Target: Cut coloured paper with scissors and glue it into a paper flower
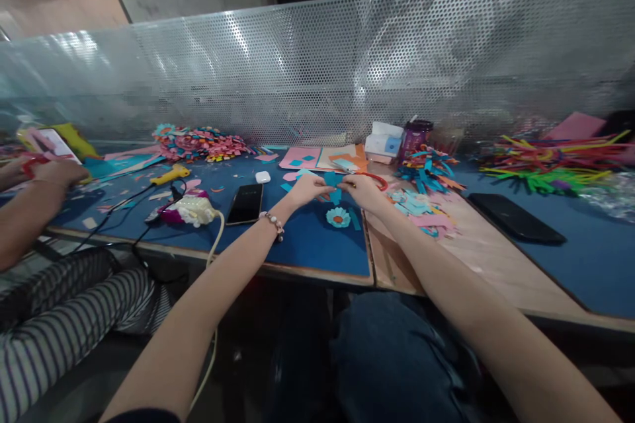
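My left hand (310,192) and my right hand (366,192) meet above the blue table mat. Each has its fingers pinched on a small teal paper piece (333,180) that spans the gap between them. Just below lies a light-blue paper flower (338,217) with an orange-brown centre, and a teal paper strip (354,219) rests beside it. Behind my hands are pink paper sheets (301,157) with small blue squares on top. The red handle (380,181) of a tool shows partly behind my right hand.
At left are a dark phone (245,203), a white case (262,177), a yellow glue gun (170,176) and a corded power strip (191,209). Fringed paper (430,170), a tissue box (383,142) and a black phone (516,217) lie right. A co-worker's hand (54,172) holds red-handled scissors.
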